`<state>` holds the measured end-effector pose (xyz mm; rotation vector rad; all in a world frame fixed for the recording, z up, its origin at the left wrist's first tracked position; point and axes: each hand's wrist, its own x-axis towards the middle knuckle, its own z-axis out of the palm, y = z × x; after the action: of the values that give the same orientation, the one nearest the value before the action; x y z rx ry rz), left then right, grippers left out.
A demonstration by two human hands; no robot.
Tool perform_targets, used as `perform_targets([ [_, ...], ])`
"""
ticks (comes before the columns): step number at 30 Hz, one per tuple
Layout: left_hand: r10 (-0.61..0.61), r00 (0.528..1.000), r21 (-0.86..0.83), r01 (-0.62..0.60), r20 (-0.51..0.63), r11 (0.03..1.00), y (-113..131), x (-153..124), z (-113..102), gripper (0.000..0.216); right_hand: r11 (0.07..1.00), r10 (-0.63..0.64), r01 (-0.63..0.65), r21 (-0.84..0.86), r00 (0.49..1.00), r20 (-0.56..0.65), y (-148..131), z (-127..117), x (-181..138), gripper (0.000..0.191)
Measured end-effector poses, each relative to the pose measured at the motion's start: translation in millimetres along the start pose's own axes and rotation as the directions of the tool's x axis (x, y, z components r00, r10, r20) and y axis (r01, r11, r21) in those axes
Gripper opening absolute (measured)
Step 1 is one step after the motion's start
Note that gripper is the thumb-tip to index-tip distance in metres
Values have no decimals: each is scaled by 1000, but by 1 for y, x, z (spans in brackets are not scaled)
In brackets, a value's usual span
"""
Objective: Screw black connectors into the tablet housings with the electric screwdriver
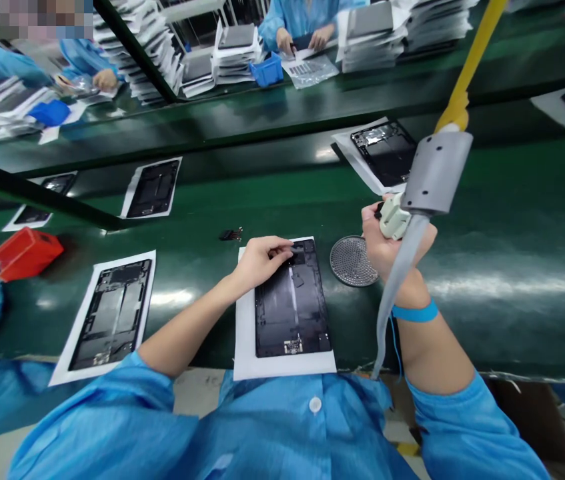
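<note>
An open black tablet housing (289, 313) lies on a white sheet (249, 363) straight in front of me. At the housing's upper edge, my left hand (262, 260) has its fingers curled and pressed together; whatever they may hold is hidden. My right hand (395, 250) is wrapped around the pale body of a hanging electric screwdriver (395, 219), raised to the right of the housing. A grey cylinder (437, 172) sits above that hand, and the tool's tip cannot be seen. Beside the right hand is a round perforated metal dish (353, 261).
A small dark part (231, 235) lies behind my left hand. Another tablet housing (112, 313) is at left, near a red bin (27, 253). Further housings (152, 189) line the green bench. Across it, co-workers sit among stacked sheets (237, 53). A yellow cord (475, 63) hangs at right.
</note>
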<state>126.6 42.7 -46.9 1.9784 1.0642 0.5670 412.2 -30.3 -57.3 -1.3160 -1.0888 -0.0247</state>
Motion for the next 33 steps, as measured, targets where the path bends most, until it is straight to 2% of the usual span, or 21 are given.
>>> perform_targets([
  [2, 167, 981, 150, -181, 103, 972, 2, -3, 4, 17, 999, -38, 38, 21, 999, -34, -3, 0, 2, 21],
  [4, 279, 916, 233, -350, 289, 908, 6, -6, 4, 14, 998, -57, 58, 36, 998, -41, -4, 1, 3, 21],
  [5, 294, 879, 263, -405, 377, 876, 8, -7, 4, 13, 997, -58, 59, 40, 998, -38, -3, 1, 4, 21],
  [7, 258, 827, 331, -457, 500, 826, 13, -10, 3, 11, 998, -49, 50, 38, 998, -25, -3, 1, 3, 22],
  [9, 195, 799, 417, -484, 568, 769, 21, -13, 5, 11, 999, -41, 42, 30, 999, -15, -3, 1, 3, 22],
  [13, 123, 779, 605, -566, 615, 560, 41, -24, 16, 17, 997, -53, 53, 48, 998, -21, -7, 0, 5, 21],
  [14, 122, 778, 620, -575, 617, 534, 44, -26, 17, 20, 997, -58, 59, 47, 998, -25, -7, 0, 5, 20],
  [15, 132, 779, 612, -574, 613, 545, 47, -26, 17, 23, 997, -64, 65, 42, 997, -32, -8, 0, 6, 19],
  [17, 173, 796, 513, -522, 580, 681, 50, -23, 11, 26, 997, -68, 69, 33, 997, -42, -7, 0, 6, 19],
  [19, 170, 859, 317, -352, 482, 880, 50, -15, 1, 21, 997, -65, 66, 32, 997, -41, -5, 1, 6, 22],
  [21, 85, 925, 85, -125, 371, 989, 48, -2, -7, 14, 998, -62, 63, 27, 998, -30, -2, 2, 5, 24],
  [23, 8, 945, -84, 21, 327, 996, 44, 12, -10, 19, 996, -82, 83, 23, 996, -39, 0, 3, 4, 25],
  [24, 2, 943, -129, 43, 332, 991, 42, 19, -9, 21, 995, -96, 97, 23, 994, -48, 1, 3, 4, 25],
  [26, 36, 931, -135, 15, 363, 991, 37, 31, -3, 23, 992, -126, 128, 22, 990, -70, 2, 5, 5, 23],
  [30, 138, 919, -42, -132, 369, 990, 32, 46, 5, 18, 986, -164, 165, 8, 981, -100, 3, 6, 5, 20],
  [33, 79, 883, -101, -36, 464, 994, 30, 53, 4, 19, 987, -158, 158, -8, 983, -91, 3, 6, 5, 19],
])
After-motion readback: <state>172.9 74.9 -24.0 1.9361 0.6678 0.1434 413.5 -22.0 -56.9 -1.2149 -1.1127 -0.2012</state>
